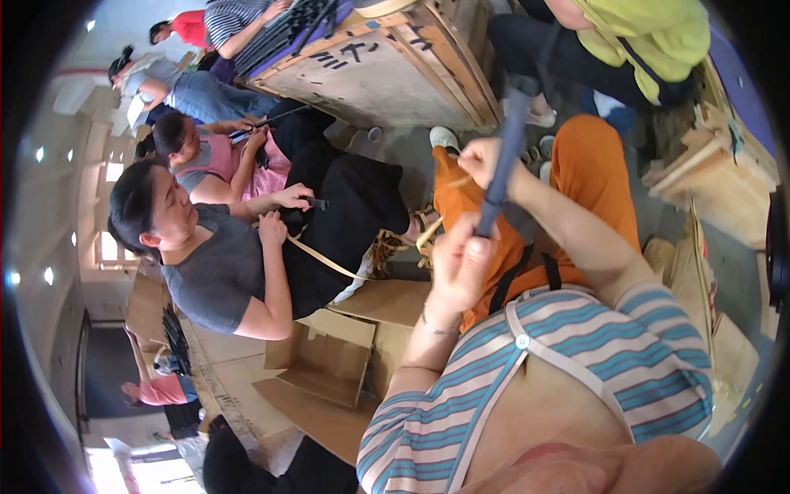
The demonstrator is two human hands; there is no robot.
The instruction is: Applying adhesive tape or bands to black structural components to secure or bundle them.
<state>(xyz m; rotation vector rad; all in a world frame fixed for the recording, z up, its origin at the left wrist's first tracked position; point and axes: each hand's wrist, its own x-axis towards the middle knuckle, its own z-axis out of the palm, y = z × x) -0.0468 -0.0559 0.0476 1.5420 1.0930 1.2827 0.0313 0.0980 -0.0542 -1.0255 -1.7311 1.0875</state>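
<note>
My left hand [462, 262] is closed round the lower end of a long, dark blue-grey rod [508, 140], which points up and away from me. Above it, my right hand [487, 165] is closed behind the rod, with fingertips pinched on a narrow tan strip [459, 182]. Another bit of tan strip [428, 235] shows beside my left hand; whether the two pieces join is hidden. Both hands are over my orange-trousered legs [588, 173].
At left a seated person in grey [222, 272] holds a short dark rod [317, 203] and a long tan strip [329, 262]. Open cardboard boxes [321, 362] stand nearby. A wooden crate [387, 78] bears dark rods [284, 41]. Another person in yellow-green [642, 41] sits far right.
</note>
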